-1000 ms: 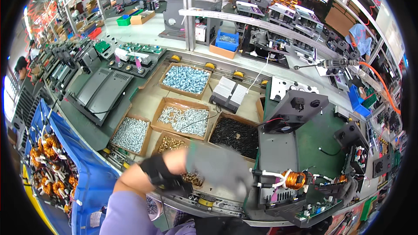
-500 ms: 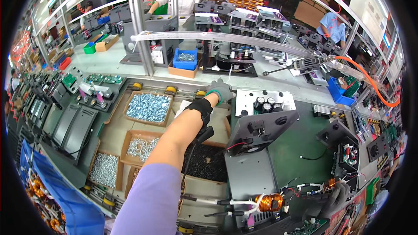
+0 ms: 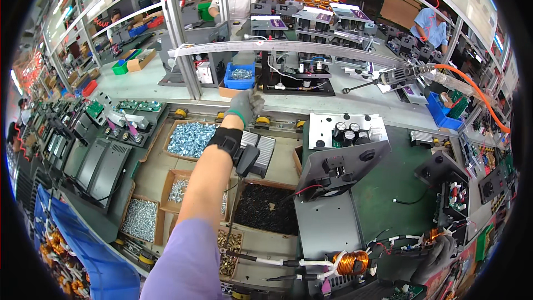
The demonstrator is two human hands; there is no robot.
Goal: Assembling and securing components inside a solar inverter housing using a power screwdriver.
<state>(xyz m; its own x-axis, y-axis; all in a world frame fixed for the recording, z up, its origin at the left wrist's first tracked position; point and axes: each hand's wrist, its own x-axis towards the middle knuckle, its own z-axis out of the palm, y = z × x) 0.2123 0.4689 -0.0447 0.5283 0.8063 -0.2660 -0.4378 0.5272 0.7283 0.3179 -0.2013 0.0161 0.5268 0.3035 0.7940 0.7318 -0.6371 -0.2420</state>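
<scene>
My left hand (image 3: pixel 246 105), in a grey glove with a green cuff, reaches over the rail at the tray's far edge. Its fingers are loosely bent and apart, with nothing seen in them. Just beyond stands a blue bin (image 3: pixel 240 84) of small metal parts. Below the wrist lies a finned metal heat sink (image 3: pixel 264 153), partly hidden by the black wrist strap. My right hand (image 3: pixel 436 261), in a dark grey glove, is at the lower right with fingers curled; what they hold is unclear. Near it lie a copper coil (image 3: pixel 351 263) with white leads and a smaller coil (image 3: pixel 433 236).
Boxes of silver screws (image 3: pixel 140 219), bluish metal parts (image 3: pixel 191 139), black screws (image 3: pixel 266 208) and brass parts (image 3: pixel 229 253) fill the tray. A grey panel unit with capacitors (image 3: pixel 338 169) stands at centre right. A hanging screwdriver (image 3: pixel 388 79) juts in. Two co-workers stand across the bench.
My left hand has moved left along the rail, towards the blue bin, uncovering the heat sink. The view has shifted slightly. My right hand stays at the lower right.
</scene>
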